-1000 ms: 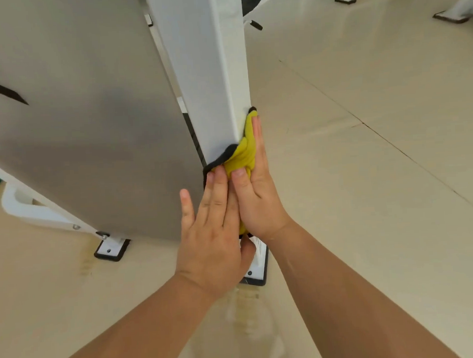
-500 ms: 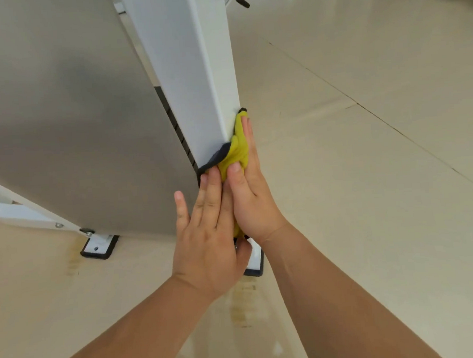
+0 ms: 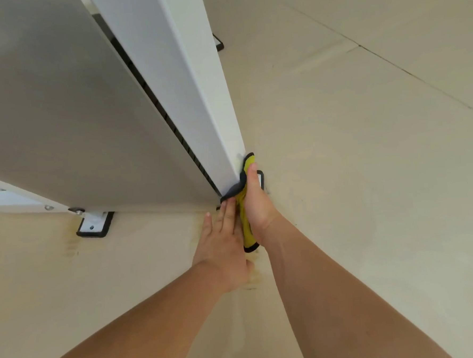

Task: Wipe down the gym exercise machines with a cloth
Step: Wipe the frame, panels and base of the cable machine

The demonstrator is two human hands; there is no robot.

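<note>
Down at the very foot of the white upright post (image 3: 186, 99), the yellow cloth (image 3: 245, 222) with its dark border was folded around the post's near corner edge, just above the floor (image 3: 367, 170). To the right the floor lay wide and open. To the left the grey panel (image 3: 59, 112) stood close beside the post, with only a narrow black slotted strip (image 3: 171, 122) between them.

The right hand (image 3: 259, 208) lay flat along the post's right face, fingers straight, pressing the cloth to the surface, and the cloth's far end peeked out past the fingertips. The left hand (image 3: 223, 246) pressed in from the left, also with straight fingers, and its fingertips (image 3: 227, 207) touched the cloth's dark edge. The cloth's loose tail hung between the two hands, near the wrists.

One black-rimmed foot plate (image 3: 95, 226) sat on the floor under the panel's left end, and another (image 3: 260, 177) showed just beyond the right hand.
</note>
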